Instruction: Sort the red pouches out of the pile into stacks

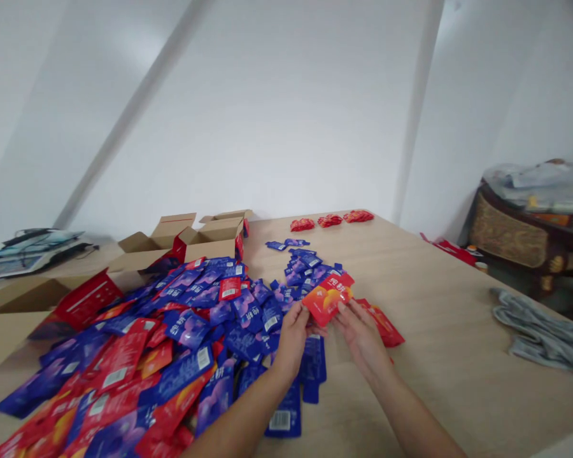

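My left hand [293,337] and my right hand [360,334] together hold a red-orange sachet [328,296] just above a light wooden table [439,318], fingers pinched on its lower edge. A few more red sachets [384,326] lie flat under and beside my right hand. To the left spreads a large heap of blue and red sachets [172,343]. Smaller blue sachets [305,267] lie scattered just beyond my hands.
Open cardboard boxes [191,238] stand at the back left of the table. Three red crumpled packets [332,220] lie at the far edge. A grey cloth [539,334] rests at the right edge. A dark cabinet [525,235] stands beyond the table on the right.
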Tool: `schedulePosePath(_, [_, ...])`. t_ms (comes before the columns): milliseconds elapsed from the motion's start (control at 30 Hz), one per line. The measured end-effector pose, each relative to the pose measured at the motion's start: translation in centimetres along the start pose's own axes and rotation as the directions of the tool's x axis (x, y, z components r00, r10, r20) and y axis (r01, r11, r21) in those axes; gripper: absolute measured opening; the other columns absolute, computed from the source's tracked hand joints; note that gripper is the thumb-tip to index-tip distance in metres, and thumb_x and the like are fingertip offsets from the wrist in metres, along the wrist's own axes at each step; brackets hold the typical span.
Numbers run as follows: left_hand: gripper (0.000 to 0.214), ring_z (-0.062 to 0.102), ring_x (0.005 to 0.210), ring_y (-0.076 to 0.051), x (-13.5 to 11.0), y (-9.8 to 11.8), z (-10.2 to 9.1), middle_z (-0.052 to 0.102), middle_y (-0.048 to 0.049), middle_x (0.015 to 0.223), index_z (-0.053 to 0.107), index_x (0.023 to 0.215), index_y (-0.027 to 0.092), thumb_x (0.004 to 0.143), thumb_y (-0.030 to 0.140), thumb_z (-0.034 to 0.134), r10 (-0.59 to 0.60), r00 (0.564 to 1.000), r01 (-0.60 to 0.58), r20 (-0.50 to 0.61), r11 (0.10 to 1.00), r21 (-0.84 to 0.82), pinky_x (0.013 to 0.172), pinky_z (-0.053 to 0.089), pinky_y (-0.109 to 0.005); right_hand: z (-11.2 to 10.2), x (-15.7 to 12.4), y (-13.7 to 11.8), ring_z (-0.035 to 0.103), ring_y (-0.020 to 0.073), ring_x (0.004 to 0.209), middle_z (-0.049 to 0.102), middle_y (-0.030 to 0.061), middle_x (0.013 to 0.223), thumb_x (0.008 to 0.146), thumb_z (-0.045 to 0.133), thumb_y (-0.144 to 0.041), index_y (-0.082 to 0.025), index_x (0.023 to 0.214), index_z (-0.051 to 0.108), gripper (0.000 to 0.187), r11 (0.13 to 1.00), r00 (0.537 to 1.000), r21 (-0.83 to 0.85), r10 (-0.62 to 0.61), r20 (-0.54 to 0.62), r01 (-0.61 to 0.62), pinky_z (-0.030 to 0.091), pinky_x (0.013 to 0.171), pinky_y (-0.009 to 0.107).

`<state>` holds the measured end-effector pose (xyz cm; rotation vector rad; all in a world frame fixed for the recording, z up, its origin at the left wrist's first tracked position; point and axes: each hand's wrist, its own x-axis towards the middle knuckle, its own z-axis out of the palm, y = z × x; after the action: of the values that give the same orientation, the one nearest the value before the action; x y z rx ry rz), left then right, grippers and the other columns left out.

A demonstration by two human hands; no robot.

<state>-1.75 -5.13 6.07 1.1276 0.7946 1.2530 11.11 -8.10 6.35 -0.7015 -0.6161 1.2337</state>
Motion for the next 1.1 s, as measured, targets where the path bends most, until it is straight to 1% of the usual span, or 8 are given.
schedulePosePath(100, [0.051,0.059,0.049,-0.015,-2.3,0.6,1.3,0.064,-0.0030,0.063,0.057,0.088,0.013,0.076,0.063,0.051,-0.061,0.998,0.061,0.022,0.998,-0.027,0.046,0.050,-0.027,0.7,-0.3,0.0,0.063,0.0155,0.078,0.069,0.0002,0.085,0.065,0.076,-0.030,-0.022,0.086,0.066,0.025,0.997,0.998,0.042,-0.057,-0.018,0.057,0.051,0.076,0.029])
schedulePosePath(233, [0.046,0.055,0.039,-0.013,-3.3,0.9,1.5,0.062,0.0009,0.056,0.056,0.094,0.015,0.070,0.053,0.065,-0.137,0.989,0.130,0.061,0.986,0.108,0.041,0.045,-0.024,0.0,-1.2,0.2,0.062,0.0136,0.074,0.068,-0.0004,0.082,0.070,0.073,-0.030,-0.021,0.090,0.064,0.024,0.995,0.995,-0.049,-0.083,0.047,0.085,0.049,0.072,0.027])
schedulePosePath(467, [0.052,0.056,0.040,-0.016,-6.4,-1.6,2.8,0.061,-0.0057,0.049,0.060,0.062,0.016,0.072,0.066,0.052,-0.296,0.945,0.258,0.137,0.935,0.243,0.043,0.045,-0.027,-0.9,-1.7,0.3,0.056,0.0108,0.065,0.061,-0.0048,0.073,0.066,0.075,-0.032,-0.022,0.074,0.060,0.020,0.984,0.960,0.061,-0.146,-0.239,0.165,0.047,0.063,0.023])
schedulePosePath(667, [0.065,0.046,0.035,-0.013,-8.4,-2.9,2.1,0.051,-0.0036,0.038,0.053,0.044,0.020,0.083,0.067,0.031,-0.255,0.960,0.172,0.115,0.862,0.477,0.042,0.040,-0.025,-2.2,-1.8,0.3,0.055,0.0135,0.063,0.061,-0.0033,0.070,0.065,0.075,-0.035,-0.022,0.075,0.059,0.023,0.995,0.977,-0.059,-0.091,-0.195,0.081,0.046,0.060,0.026])
schedulePosePath(767, [0.061,0.042,0.033,-0.012,-8.6,-3.0,2.4,0.048,-0.0011,0.037,0.054,0.048,0.020,0.085,0.063,0.031,-0.250,0.958,0.132,0.138,0.815,0.565,0.043,0.038,-0.024,-2.7,-2.0,0.6,0.054,0.0128,0.060,0.060,-0.0045,0.069,0.066,0.074,-0.037,-0.022,0.076,0.058,0.024,0.996,0.972,-0.068,-0.070,-0.226,0.056,0.045,0.059,0.025])
schedulePosePath(867, [0.057,0.045,0.035,-0.013,-9.0,-3.0,3.6,0.050,-0.0001,0.038,0.058,0.055,0.022,0.087,0.060,0.030,-0.278,0.938,0.097,0.206,0.784,0.613,0.047,0.041,-0.026,-3.3,-2.2,0.1,0.051,0.0107,0.058,0.058,-0.0061,0.068,0.070,0.071,-0.038,-0.022,0.075,0.057,0.022,0.981,0.963,-0.163,-0.141,-0.228,0.105,0.042,0.057,0.023])
schedulePosePath(1000, [0.053,0.048,0.039,-0.013,-10.0,-2.8,4.0,0.053,0.0001,0.042,0.059,0.055,0.026,0.087,0.059,0.032,-0.340,0.880,0.052,0.331,0.762,0.646,0.050,0.043,-0.026,-5.9,-0.6,-2.3,0.047,0.0100,0.053,0.057,-0.0066,0.063,0.074,0.065,-0.044,-0.021,0.075,0.058,0.024,0.924,0.954,-0.354,-0.227,-0.198,0.146,0.038,0.052,0.022])
schedulePosePath(1100, [0.050,0.050,0.041,-0.013,-9.4,-2.5,2.1,0.056,-0.0002,0.047,0.061,0.060,0.025,0.086,0.059,0.034,-0.343,0.892,0.065,0.294,0.741,0.668,0.046,0.040,-0.025,-9.7,2.3,-4.6,0.050,0.0130,0.053,0.060,-0.0041,0.061,0.069,0.065,-0.048,-0.019,0.075,0.061,0.030,0.867,0.947,-0.493,-0.215,-0.239,0.072,0.040,0.054,0.026])
